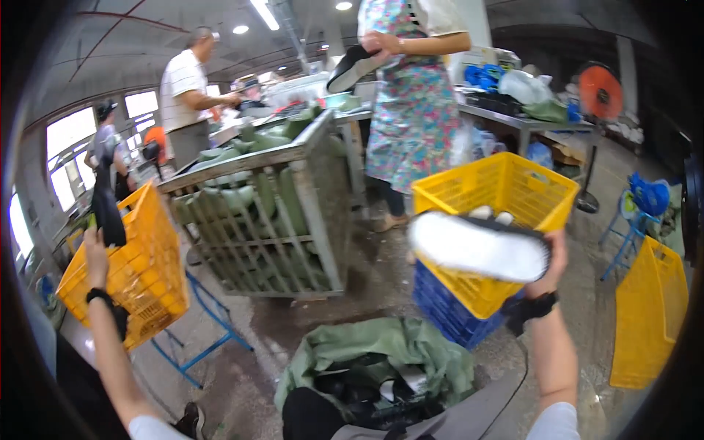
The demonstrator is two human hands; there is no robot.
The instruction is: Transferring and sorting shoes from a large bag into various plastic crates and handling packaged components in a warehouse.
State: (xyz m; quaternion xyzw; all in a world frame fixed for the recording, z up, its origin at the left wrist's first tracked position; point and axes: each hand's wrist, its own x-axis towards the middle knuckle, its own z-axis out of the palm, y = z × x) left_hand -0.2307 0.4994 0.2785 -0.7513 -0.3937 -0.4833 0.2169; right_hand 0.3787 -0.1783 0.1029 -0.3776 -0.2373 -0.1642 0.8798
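My right hand [559,262] is closed round the heel end of a black shoe upper [480,246], its flat white underside turned up, in front of a yellow crate [499,187]. On the left, my left hand [94,253] grips a long black piece that looks like another shoe upper [108,202], held upright against an orange-yellow crate [150,271]. That crate sits tilted on a blue metal stand [213,326]. Small pale things show inside the right crate. Between my forearms, an open green sack [367,337] holds several black and white pieces, partly in shadow.
A slatted cart [301,154] full of green shoe lasts stands ahead. A person in a floral apron [411,110] handles a shoe by a worktable. Two more people stand at the left. Below the yellow crate is a blue crate [455,308]; another yellow crate [649,315] stands far right.
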